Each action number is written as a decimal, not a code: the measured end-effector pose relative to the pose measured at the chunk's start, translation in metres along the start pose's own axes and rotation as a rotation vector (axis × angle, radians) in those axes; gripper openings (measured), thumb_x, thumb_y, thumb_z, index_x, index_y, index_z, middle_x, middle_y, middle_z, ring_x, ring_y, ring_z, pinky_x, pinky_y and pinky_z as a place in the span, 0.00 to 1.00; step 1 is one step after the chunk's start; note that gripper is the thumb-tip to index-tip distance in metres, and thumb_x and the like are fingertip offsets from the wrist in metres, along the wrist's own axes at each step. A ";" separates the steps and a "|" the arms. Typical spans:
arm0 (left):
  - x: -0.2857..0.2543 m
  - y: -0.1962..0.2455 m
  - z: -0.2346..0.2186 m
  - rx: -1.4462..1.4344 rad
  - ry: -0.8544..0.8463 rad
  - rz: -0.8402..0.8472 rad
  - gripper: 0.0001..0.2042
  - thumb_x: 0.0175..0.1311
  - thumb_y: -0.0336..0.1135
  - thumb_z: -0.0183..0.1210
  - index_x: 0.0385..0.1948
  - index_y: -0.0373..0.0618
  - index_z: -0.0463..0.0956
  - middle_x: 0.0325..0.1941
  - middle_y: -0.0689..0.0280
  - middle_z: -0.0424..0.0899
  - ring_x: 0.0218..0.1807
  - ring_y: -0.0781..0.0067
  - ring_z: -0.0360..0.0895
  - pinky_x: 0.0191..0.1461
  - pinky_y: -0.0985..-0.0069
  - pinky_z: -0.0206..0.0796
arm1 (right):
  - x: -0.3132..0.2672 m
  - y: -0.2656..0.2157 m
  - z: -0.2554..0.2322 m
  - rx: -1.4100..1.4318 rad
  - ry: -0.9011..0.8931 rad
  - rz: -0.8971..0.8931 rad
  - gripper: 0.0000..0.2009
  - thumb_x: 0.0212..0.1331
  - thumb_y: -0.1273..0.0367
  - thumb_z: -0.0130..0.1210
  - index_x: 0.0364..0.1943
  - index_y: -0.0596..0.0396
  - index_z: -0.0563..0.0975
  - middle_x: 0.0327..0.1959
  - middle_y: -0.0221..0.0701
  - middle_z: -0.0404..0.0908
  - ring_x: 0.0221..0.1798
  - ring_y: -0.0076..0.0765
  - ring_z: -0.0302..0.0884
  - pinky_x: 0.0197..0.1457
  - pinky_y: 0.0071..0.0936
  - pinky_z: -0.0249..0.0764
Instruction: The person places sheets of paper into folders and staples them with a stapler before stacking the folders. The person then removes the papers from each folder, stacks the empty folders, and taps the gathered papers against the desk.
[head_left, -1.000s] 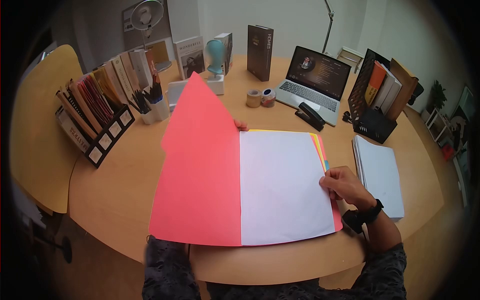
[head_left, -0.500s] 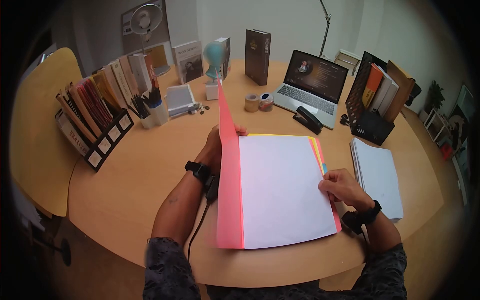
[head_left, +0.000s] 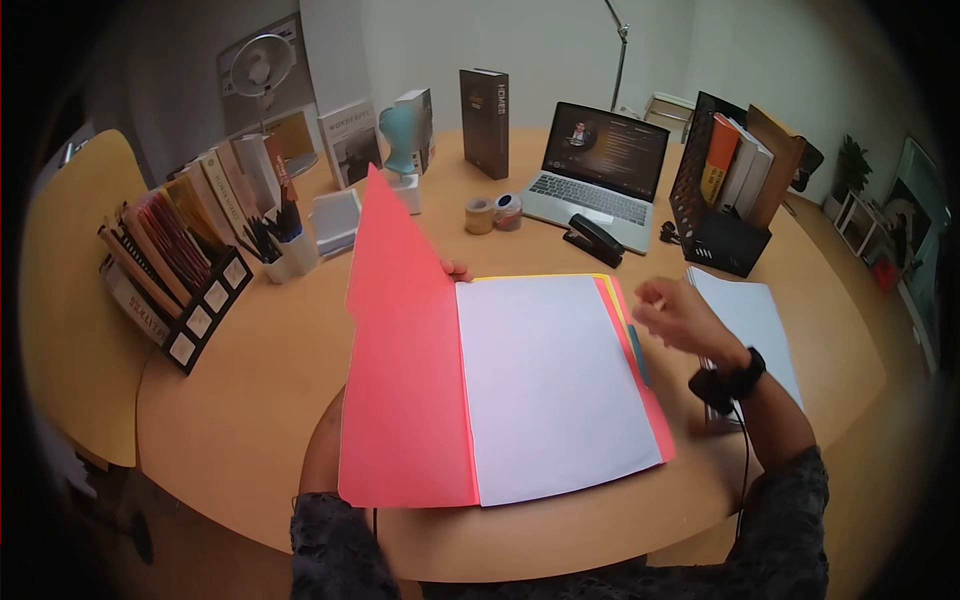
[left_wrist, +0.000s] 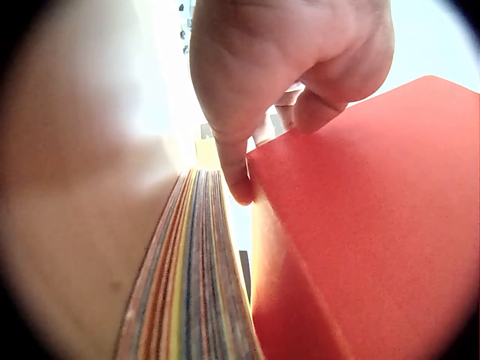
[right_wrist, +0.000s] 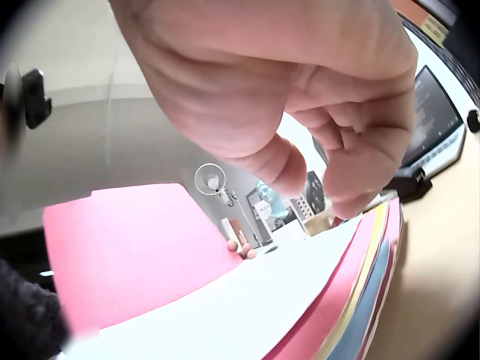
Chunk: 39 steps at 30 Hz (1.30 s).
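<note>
A red folder (head_left: 405, 400) stands open like a book before me, its cover raised and leaning left, a white sheet (head_left: 550, 390) on its right side. My left hand (left_wrist: 292, 60) is mostly behind the cover in the head view, with fingers (head_left: 457, 270) showing over the top by the fold. In the left wrist view it grips the cover's edge beside a thick stack of coloured sheets (left_wrist: 187, 262). Holding nothing, my right hand (head_left: 680, 315) hovers by the stack's right edge, thumb and loosely curled fingers apart. Yellow and blue edges (right_wrist: 367, 292) fan out below it.
A stack of white paper (head_left: 745, 310) lies to the right. Beyond the folder are a black stapler (head_left: 594, 240), tape rolls (head_left: 480, 215), a laptop (head_left: 600, 165) and a black file holder (head_left: 725, 240). Pen cups (head_left: 290, 257) and a book rack (head_left: 205, 310) stand left.
The red cover swung upright, then leaned back left, hiding most of my left hand again. My right hand has released the white sheet's edge and lifted up and away.
</note>
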<state>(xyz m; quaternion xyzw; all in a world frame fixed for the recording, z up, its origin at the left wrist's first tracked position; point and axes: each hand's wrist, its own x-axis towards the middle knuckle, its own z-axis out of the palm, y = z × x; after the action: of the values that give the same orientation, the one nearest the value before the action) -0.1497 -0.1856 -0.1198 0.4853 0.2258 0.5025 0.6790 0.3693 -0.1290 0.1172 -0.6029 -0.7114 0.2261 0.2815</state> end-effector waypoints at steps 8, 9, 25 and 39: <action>0.280 0.075 0.128 -0.024 -0.060 -0.031 0.13 0.67 0.39 0.55 0.42 0.36 0.75 0.46 0.53 0.80 0.49 0.63 0.78 0.51 0.69 0.75 | 0.146 0.042 0.018 -0.475 0.085 -0.139 0.18 0.57 0.63 0.56 0.41 0.69 0.76 0.42 0.56 0.80 0.49 0.61 0.77 0.53 0.47 0.71; 0.280 0.076 0.127 -0.028 -0.063 -0.028 0.13 0.67 0.39 0.55 0.42 0.36 0.75 0.46 0.53 0.80 0.49 0.63 0.78 0.50 0.69 0.75 | 0.156 0.045 0.025 -0.490 0.076 -0.104 0.19 0.57 0.62 0.56 0.42 0.69 0.76 0.45 0.55 0.79 0.50 0.61 0.76 0.54 0.46 0.71; 0.250 0.061 0.112 -0.193 0.033 -0.119 0.13 0.65 0.38 0.55 0.42 0.37 0.75 0.48 0.53 0.79 0.48 0.62 0.79 0.49 0.66 0.76 | 0.150 0.011 0.066 -0.322 0.007 -0.402 0.17 0.50 0.82 0.52 0.47 0.59 0.74 0.47 0.45 0.75 0.52 0.54 0.73 0.56 0.43 0.70; 0.247 0.060 0.118 -0.202 0.041 -0.109 0.12 0.67 0.37 0.54 0.42 0.36 0.75 0.47 0.53 0.79 0.48 0.64 0.78 0.49 0.68 0.75 | 0.146 -0.009 0.066 -0.352 -0.207 -0.530 0.20 0.52 0.84 0.50 0.52 0.59 0.73 0.50 0.43 0.75 0.57 0.51 0.71 0.59 0.40 0.68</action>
<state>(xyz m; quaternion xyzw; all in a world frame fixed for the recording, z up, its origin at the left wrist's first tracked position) 0.0131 -0.0127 0.0289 0.3911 0.2141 0.4948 0.7459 0.3010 0.0149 0.0929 -0.4099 -0.8965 0.0785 0.1484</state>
